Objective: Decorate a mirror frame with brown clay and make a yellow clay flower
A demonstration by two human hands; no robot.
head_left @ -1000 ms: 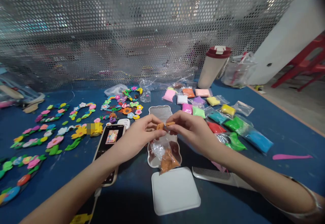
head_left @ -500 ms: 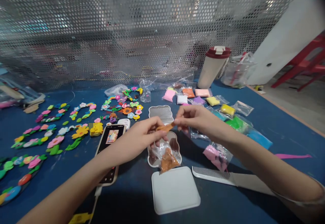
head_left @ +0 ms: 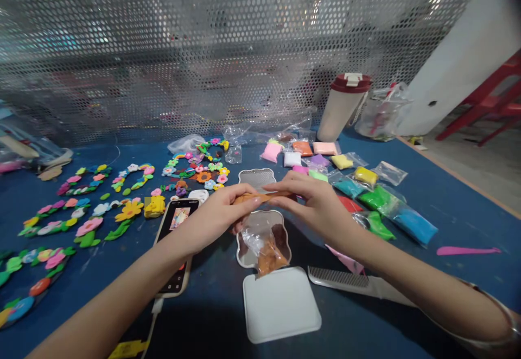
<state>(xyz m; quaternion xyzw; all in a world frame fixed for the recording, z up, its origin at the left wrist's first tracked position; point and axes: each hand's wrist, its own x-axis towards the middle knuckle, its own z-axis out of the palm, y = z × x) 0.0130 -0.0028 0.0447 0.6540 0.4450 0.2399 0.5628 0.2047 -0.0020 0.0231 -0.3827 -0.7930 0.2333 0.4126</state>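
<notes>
A stretched piece of orange-brown clay [head_left: 264,197] lies between my two hands. My left hand [head_left: 228,209] pinches its left part between thumb and fingers. On its right part, the thumb and fingers of my right hand [head_left: 305,199] are closed. Just below the hands, a clear bag of orange-brown clay [head_left: 269,256] rests on the wavy-edged mirror [head_left: 287,242], whose lid stands behind my fingers. A white flat board [head_left: 281,304] lies nearer to me.
A phone [head_left: 179,247] and clay-flower pieces [head_left: 129,211] are on the left. Clay packets [head_left: 380,199], a white comb [head_left: 340,277] and a pink tool [head_left: 468,251] lie right. A tumbler [head_left: 342,109] stands before the perforated metal screen [head_left: 203,49].
My right hand has moved slightly left and down, closer to my left hand, and its fingers have straightened along the clay. More of the packets on the right now show.
</notes>
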